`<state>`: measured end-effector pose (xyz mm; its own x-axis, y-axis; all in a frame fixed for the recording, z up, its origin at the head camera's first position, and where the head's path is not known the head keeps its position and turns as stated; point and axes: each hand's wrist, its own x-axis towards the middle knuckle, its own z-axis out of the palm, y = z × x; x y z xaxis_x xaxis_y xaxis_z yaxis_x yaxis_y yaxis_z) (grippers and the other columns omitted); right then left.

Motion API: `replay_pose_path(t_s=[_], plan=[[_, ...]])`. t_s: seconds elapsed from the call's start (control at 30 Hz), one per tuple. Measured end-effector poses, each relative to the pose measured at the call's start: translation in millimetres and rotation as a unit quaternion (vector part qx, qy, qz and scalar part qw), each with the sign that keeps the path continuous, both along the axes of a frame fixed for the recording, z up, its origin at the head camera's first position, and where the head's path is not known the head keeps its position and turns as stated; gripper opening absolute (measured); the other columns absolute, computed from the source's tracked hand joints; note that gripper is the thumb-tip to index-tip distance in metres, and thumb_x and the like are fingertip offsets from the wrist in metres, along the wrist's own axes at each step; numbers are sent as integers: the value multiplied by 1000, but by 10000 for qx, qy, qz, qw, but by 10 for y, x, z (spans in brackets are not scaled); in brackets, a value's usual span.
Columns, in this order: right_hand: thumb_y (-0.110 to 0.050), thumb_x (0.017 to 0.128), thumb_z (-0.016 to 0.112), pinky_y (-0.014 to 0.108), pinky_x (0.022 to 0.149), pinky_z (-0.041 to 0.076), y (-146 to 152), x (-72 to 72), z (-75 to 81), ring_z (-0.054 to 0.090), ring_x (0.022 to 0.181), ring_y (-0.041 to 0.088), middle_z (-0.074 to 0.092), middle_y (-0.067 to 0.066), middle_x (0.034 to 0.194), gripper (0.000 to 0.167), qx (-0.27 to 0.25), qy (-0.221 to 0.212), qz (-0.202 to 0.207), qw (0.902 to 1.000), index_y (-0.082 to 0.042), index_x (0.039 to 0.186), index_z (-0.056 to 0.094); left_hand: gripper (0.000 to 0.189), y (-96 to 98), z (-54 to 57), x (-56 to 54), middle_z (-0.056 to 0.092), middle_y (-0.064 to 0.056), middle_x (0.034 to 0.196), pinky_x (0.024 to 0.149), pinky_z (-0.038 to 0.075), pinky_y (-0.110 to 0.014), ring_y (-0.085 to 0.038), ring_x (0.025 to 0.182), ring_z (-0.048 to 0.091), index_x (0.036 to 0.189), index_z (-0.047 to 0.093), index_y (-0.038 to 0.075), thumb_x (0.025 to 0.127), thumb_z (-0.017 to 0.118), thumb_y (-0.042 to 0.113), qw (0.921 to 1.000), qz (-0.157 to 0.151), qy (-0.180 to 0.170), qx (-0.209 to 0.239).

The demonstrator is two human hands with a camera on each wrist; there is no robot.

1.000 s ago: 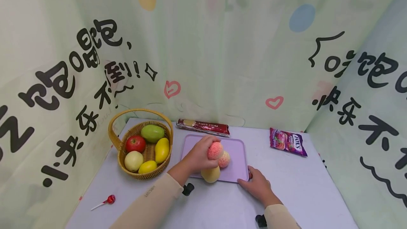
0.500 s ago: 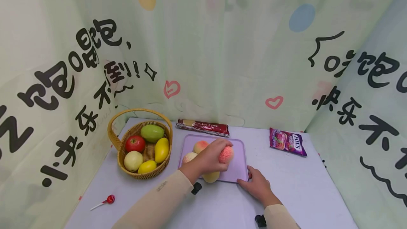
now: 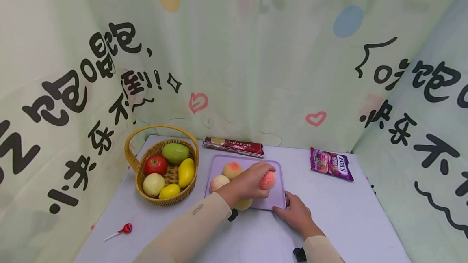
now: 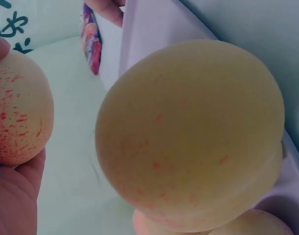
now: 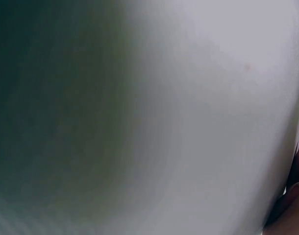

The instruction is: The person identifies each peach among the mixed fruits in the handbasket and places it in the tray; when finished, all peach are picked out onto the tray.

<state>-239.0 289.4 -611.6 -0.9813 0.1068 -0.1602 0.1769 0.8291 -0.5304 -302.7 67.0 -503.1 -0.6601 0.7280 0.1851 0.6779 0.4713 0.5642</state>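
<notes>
My left hand (image 3: 250, 182) grips a peach (image 3: 268, 180) with red speckles over the right half of a lilac tray (image 3: 276, 169). In the left wrist view that peach (image 4: 22, 112) sits between fingers and palm, apart from a large yellowish peach (image 4: 188, 132). A red-topped peach (image 3: 232, 169), a pale peach (image 3: 219, 182) and a yellow one (image 3: 243, 204) lie on the tray, partly covered by my left hand and wrist. My right hand (image 3: 297, 214) holds the tray's front right corner. A blurred pale surface fills most of the right wrist view, with fingers (image 5: 289, 200) at its edge.
To the left stands a wicker basket (image 3: 138, 177) with several fruits. A lollipop (image 3: 126, 228) lies at the front left. Behind the tray is a long dark-red snack pack (image 3: 234, 146); a purple candy bag (image 3: 331, 164) lies at the back right. Printed curtains surround the table.
My left hand has moved rightward over the tray with the peach in its grip, uncovering two peaches at the tray's left. My right hand stays at the corner.
</notes>
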Motion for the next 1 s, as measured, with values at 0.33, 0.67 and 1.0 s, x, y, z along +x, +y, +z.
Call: replay_pose_path(t_s=[0.33,0.67,1.0], plan=[[-58,80,80,50,80,41,7,2,-11,53,95,24,62,6,102,95,-40,-26,-30,10000,1,146,50,66,147,-48,-42,54,0,143,102,47,-18,-11,125,50,143,50,15,83,78,15,9986,-79,30,-521],[-57,79,81,46,78,40,11,4,-43,53,94,22,62,4,102,92,16,-19,-31,10000,0,146,51,67,220,-187,-94,57,0,137,97,46,-15,-8,115,52,141,52,15,79,80,16,9978,-93,138,-642],[-56,77,83,41,75,37,28,-6,-43,52,91,20,60,2,98,91,-13,26,-46,10000,-2,144,53,64,260,-235,-100,57,2,139,99,47,-18,-7,116,53,140,55,17,81,80,18,9948,-56,171,-1004]])
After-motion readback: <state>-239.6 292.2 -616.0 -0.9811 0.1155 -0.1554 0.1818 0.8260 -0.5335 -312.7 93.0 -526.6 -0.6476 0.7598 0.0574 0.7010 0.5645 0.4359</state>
